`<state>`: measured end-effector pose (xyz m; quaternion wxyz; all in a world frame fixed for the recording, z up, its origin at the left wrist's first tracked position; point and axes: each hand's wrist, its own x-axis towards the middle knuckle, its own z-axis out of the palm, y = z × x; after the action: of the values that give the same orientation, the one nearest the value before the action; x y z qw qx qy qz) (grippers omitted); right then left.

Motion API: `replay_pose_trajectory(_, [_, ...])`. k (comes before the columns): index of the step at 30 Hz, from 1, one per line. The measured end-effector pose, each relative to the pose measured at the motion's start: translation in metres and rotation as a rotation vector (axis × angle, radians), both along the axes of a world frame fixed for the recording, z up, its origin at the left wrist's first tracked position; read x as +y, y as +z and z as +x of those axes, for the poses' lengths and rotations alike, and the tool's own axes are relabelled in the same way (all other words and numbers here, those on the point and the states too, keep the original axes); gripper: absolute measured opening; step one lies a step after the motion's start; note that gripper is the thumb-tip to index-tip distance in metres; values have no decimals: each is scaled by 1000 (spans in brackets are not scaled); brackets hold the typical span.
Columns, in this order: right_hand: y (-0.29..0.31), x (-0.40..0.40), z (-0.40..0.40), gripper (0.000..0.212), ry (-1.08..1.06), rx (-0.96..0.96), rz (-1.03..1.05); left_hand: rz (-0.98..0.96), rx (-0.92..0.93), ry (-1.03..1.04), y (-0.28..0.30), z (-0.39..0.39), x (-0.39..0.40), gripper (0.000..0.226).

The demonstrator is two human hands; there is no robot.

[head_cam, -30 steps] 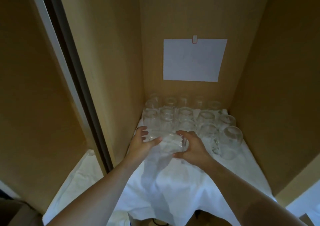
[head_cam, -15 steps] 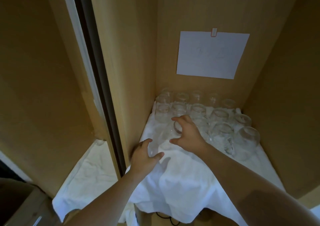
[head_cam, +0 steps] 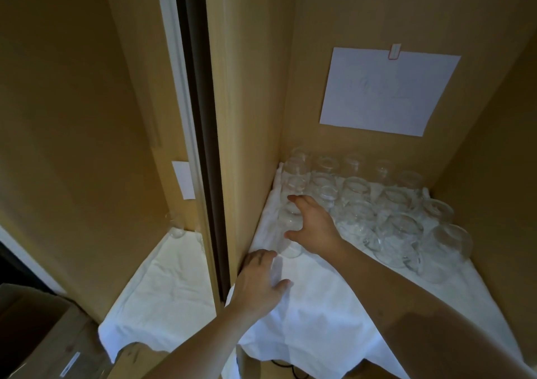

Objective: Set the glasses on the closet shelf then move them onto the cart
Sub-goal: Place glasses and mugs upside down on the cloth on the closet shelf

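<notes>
Several clear round glasses (head_cam: 398,233) stand in rows on a white cloth (head_cam: 334,314) that covers the closet shelf, filling its back and right side. My right hand (head_cam: 315,227) reaches to the front left of the rows, its fingers and thumb curled round one glass (head_cam: 290,217) next to the left wall. Another glass (head_cam: 292,250) stands just in front of it. My left hand (head_cam: 258,282) rests flat on the cloth by the shelf's left front corner, fingers spread, holding nothing.
A wooden divider panel (head_cam: 241,146) separates this shelf from a left compartment, where a single glass (head_cam: 175,227) stands on another white cloth (head_cam: 162,297). A paper sheet (head_cam: 386,90) hangs on the back wall. A cardboard box (head_cam: 40,335) sits at lower left.
Both hands held one glass a second ago. My left hand has let go and dropped to the cloth, while my right hand moved the glass left toward the wall. The view shifted left.
</notes>
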<state>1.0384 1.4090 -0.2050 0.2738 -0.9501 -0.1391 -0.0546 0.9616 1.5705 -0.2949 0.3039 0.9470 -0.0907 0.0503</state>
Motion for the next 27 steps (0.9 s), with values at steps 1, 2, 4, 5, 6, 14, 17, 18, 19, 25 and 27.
replay_pose_trajectory(1, [0, 1, 1, 88, -10, 1, 4, 34, -1, -14, -3, 0, 0, 69])
replay_pose_trajectory(2, [0, 1, 3, 87, -17, 1, 8, 63, -4, -25, -5, 1, -1, 67])
replay_pose_trajectory(4, [0, 3, 4, 87, -30, 4, 15, 112, -8, -38, -7, 2, -3, 64])
replay_pose_trajectory(5, [-1, 4, 4, 87, -38, 4, 22, 141, -10, -45, -7, 2, -4, 62])
replay_pose_trajectory(6, [-2, 6, 4, 87, -48, 3, 31, 176, -13, -56, -6, 3, -4, 60])
replay_pose_trajectory(14, [-9, 14, -4, 86, -106, -32, 61, 351, -10, -138, -6, 5, -3, 55])
replay_pose_trajectory(17, [-12, 15, -8, 87, -122, -47, 53, 380, -3, -140, -9, 3, -5, 55])
replay_pose_trajectory(18, [-12, 16, -8, 88, -127, -46, 35, 385, 0, -137, -8, 4, -7, 55])
replay_pose_trajectory(19, [-12, 17, -8, 89, -138, -43, 3, 392, 8, -138, -7, 4, -8, 54])
replay_pose_trajectory(25, [-14, 26, -22, 96, -271, -46, -99, 425, 32, -136, -7, 3, -11, 54])
replay_pose_trajectory(27, [-14, 24, -34, 99, -314, -29, -71, 405, 37, -151, -7, 2, -9, 51])
